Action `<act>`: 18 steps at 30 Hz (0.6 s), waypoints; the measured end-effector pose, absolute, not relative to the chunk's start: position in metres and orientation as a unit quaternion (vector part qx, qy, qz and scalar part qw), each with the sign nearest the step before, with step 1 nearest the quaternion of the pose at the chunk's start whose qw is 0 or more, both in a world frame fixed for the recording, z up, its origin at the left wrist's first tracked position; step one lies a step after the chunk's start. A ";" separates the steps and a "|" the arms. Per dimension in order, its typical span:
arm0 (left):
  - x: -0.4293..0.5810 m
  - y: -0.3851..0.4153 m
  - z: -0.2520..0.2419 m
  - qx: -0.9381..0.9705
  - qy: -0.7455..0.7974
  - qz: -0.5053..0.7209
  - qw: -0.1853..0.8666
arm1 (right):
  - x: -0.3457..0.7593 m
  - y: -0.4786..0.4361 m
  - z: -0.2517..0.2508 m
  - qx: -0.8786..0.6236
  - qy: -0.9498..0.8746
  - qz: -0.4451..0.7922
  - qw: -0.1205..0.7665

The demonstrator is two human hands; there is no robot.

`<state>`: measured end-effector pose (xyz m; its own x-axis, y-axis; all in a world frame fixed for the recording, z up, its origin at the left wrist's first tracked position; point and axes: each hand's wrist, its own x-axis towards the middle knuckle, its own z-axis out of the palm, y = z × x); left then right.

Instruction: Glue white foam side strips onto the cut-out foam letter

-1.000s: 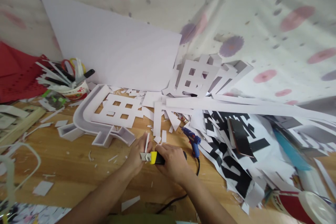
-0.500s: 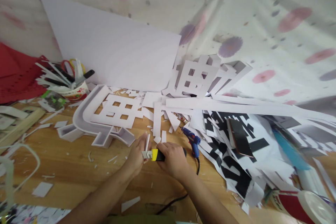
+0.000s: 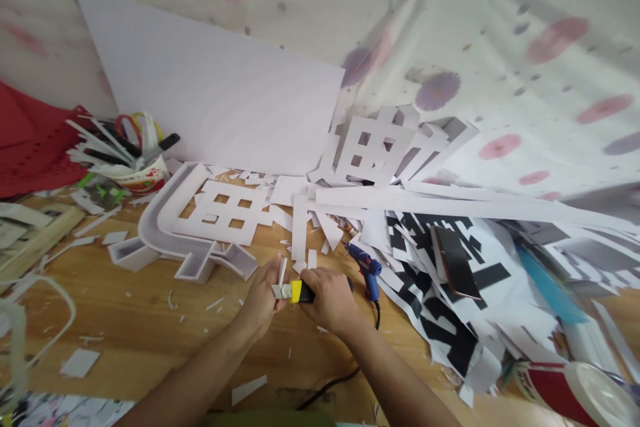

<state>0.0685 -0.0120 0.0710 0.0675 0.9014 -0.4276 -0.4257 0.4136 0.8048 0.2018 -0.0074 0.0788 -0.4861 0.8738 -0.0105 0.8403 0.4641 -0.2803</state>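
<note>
forearms [image 3: 395,373] angled inward, hands [image 3: 327,299] close, right gripping cutter [image 3: 297,291]

We classify the place as a small craft workshop. We identify it by the wooden table [image 3: 150,327], littered with white scraps [image 3: 81,361], and by its tools: a knife [image 3: 299,291], a blue glue gun [image 3: 369,270] with a black cable [image 3: 333,383], and scissors [image 3: 131,125] stored in a paper tub [image 3: 143,177]. We also note stock and workpieces: a large white board [image 3: 215,87] propped upright, long strips [image 3: 360,197], a flat cut-out character [image 3: 245,233], built-up characters [image 3: 373,151] behind it, and paper [image 3: 493,277] printed with bold black characters. A flowered sheet [image 3: 500,80] backs the table; we cannot determine whether the room belongs to a home.
</note>
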 end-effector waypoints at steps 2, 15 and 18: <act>0.068 -0.012 0.071 0.246 0.472 0.485 0.694 | 0.203 -0.005 0.077 -0.506 -0.851 0.122 0.068; 0.068 -0.014 0.062 0.272 0.491 0.477 0.676 | 0.204 -0.003 0.076 -0.489 -0.861 0.124 0.067; 0.068 -0.014 0.063 0.276 0.485 0.483 0.675 | 0.204 -0.001 0.075 -0.498 -0.856 0.120 0.073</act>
<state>0.0685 -0.0140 0.0627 0.0634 0.9194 -0.3882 -0.3839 0.3815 0.8409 0.2036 -0.0010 0.0755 -0.4940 0.8694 0.0048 0.8346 0.4758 -0.2778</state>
